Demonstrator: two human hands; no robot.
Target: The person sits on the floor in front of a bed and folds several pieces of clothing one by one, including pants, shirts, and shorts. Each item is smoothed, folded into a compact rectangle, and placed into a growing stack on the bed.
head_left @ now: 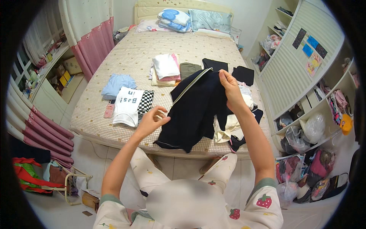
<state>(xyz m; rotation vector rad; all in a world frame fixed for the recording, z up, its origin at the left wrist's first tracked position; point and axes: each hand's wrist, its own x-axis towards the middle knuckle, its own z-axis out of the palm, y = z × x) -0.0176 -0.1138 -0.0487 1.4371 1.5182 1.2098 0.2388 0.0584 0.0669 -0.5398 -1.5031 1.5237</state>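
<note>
A black garment point(198, 110) with a pale striped band along one edge hangs over the front of the bed, its lower end draped near the mattress edge. My right hand point(231, 89) pinches its upper right corner and holds it raised. Close to the garment's left side is my left hand point(152, 121), thumb and fingers apart with nothing between them. A folded white shirt with dark lettering point(128, 107) lies left of that hand, beside a black-and-white checked cloth point(146, 102). Cream clothing point(228, 129) lies partly hidden behind the black garment and my right forearm.
Farther back on the bed point(126, 49) are a white and pink folded stack point(166, 68), an olive folded piece point(190, 70) and folded black clothes point(243, 75). Light blue clothing point(118, 86) sits at left. Open shelves with bags point(297, 137) line the right; curtains point(93, 45) hang at left.
</note>
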